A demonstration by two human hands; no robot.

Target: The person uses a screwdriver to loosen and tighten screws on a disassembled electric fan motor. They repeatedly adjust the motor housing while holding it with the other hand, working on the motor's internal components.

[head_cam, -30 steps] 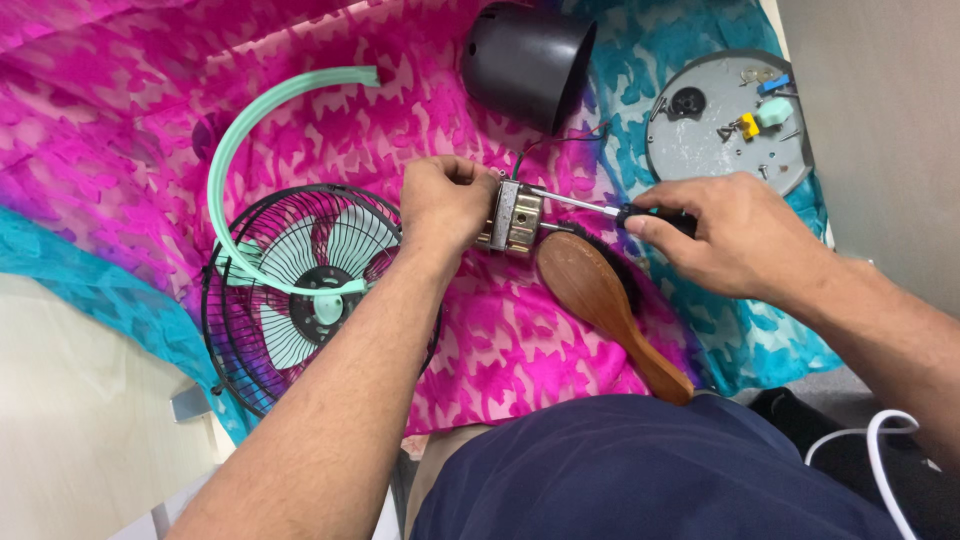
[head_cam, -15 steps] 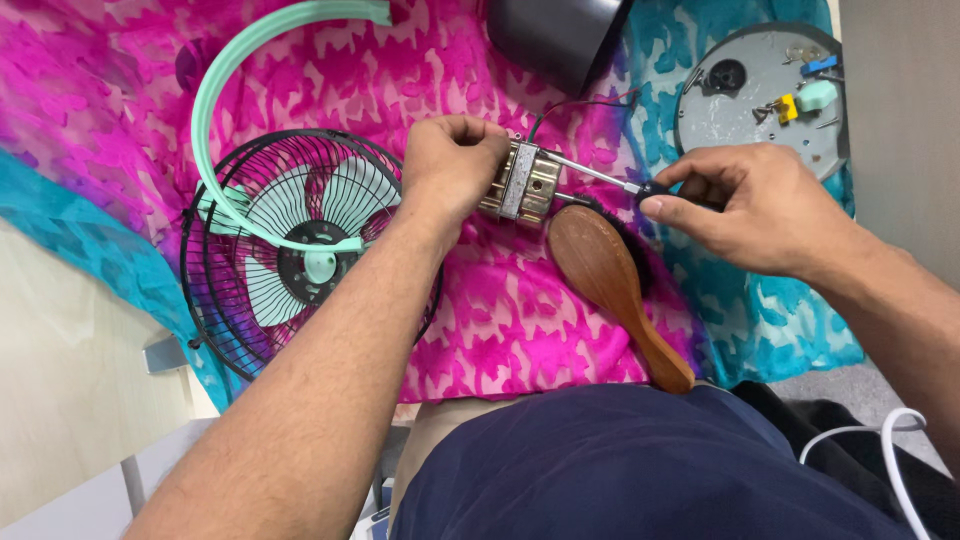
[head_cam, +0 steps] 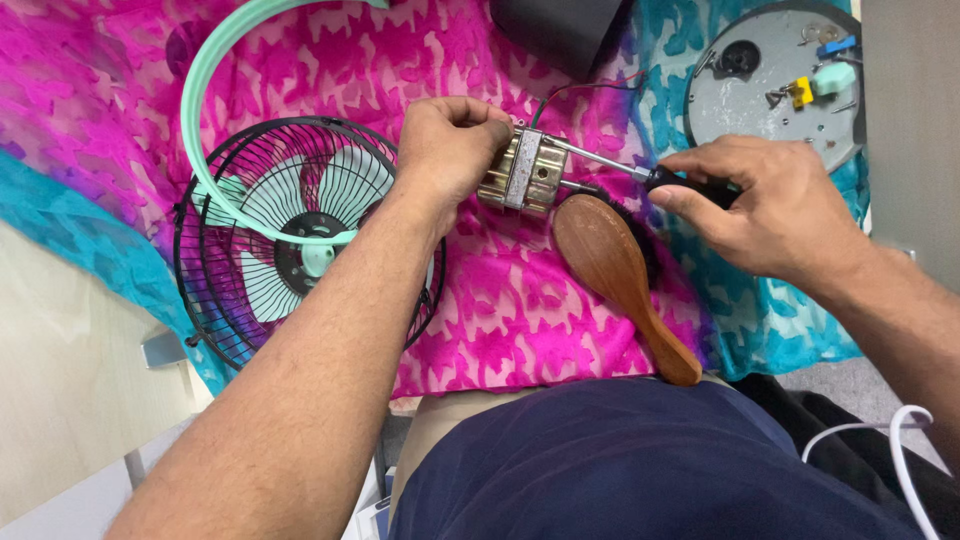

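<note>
Head view has dropped vs. 1 s ago: the black cylindrical fan housing (head_cam: 560, 30) now sits cropped at the top edge, and the round grey metal base plate (head_cam: 775, 80) is cut by the frame top. The brown oval wooden hairbrush (head_cam: 610, 270) shows full length; left hand (head_cam: 450, 150) w/ the small metal fan motor (head_cam: 522, 172) and right hand (head_cam: 770, 210) w/ the black-handled screwdriver (head_cam: 640, 172) appear lower in frame.

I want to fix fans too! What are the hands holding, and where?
Left hand clasps the small motor by its end; right hand holds the screwdriver by its black handle.

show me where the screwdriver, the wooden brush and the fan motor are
screwdriver (head_cam: 600, 160), head view, on its metal shaft.
wooden brush (head_cam: 600, 245), head view, on the oval back.
fan motor (head_cam: 522, 172), head view, on its metal side.
</note>
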